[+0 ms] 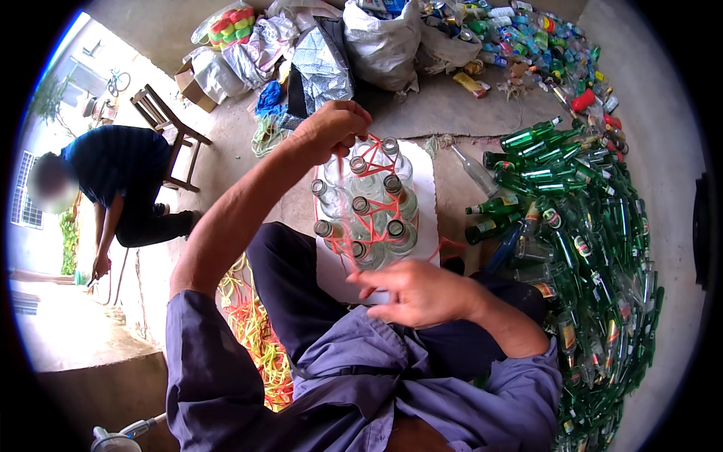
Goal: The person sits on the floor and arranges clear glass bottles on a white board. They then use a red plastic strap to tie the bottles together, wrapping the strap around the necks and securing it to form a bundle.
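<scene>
Several upright clear glass bottles (368, 206) stand close together on a white board (427, 169) before me. Red plastic twine (377, 210) zigzags around and between their necks. My left hand (338, 127) is raised over the far left bottles, its fingers closed on a strand of the twine. The strand runs down, somewhat blurred, to my right hand (415, 291), which is at the near edge of the bottles. The right hand's thumb and index finger lie at the strand's lower end; blur hides whether they pinch it. A loose red end lies at the group's right side.
Green glass bottles (565, 226) are heaped at the right, with a single clear bottle (474, 172) lying nearby. Sacks (381, 45) and plastic bottles line the back. Red and yellow twine (262, 344) lies at my left. A person (121, 169) bends beside a wooden chair (181, 135).
</scene>
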{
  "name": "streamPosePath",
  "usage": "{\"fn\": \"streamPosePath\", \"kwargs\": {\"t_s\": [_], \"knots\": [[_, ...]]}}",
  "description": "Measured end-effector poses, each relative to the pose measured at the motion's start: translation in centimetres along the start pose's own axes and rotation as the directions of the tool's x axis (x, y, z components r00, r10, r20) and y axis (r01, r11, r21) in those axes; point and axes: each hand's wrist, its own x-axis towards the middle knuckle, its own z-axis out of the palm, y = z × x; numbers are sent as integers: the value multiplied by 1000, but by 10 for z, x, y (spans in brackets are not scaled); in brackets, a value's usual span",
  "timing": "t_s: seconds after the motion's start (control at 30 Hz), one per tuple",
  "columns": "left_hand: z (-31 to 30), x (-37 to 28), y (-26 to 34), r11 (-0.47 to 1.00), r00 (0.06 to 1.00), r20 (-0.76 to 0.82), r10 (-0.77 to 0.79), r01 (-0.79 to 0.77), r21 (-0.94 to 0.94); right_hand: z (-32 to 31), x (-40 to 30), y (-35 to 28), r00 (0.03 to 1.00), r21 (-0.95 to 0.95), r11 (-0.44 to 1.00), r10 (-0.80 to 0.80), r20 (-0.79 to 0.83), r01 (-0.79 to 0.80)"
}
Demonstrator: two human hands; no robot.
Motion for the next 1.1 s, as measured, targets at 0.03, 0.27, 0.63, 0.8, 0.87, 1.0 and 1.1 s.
{"fn": "streamPosePath", "kwargs": {"t_s": [0.03, 0.27, 0.63, 0.8, 0.87, 1.0, 1.1], "knots": [[-8, 0, 1, 999, 997, 70, -34, 33, 8, 16, 2, 16, 998, -29, 998, -56, 40, 57], [-33, -9, 16, 709, 945, 175, 275, -323, 627, 59, 8, 31, 964, -366, 930, 67, 258, 33], [-43, 4, 16, 144, 730, 299, 615, -477, 867, -8, 41, 14, 955, -368, 928, -157, -252, 56], [-43, -23, 0, 210, 727, 271, 631, -497, 842, -35, 51, -5, 896, -229, 973, -111, -430, 10], [-45, -28, -5, 245, 740, 275, 613, -510, 825, -47, 57, -1, 832, -207, 978, -94, -547, -25], [-58, -28, -15, 320, 786, 196, 586, -448, 835, -82, 90, 42, 663, -506, 861, -347, -664, -55], [-66, -16, -16, 337, 795, 195, 575, -447, 829, -99, 98, 70, 688, -347, 927, -162, -708, -139]]}}
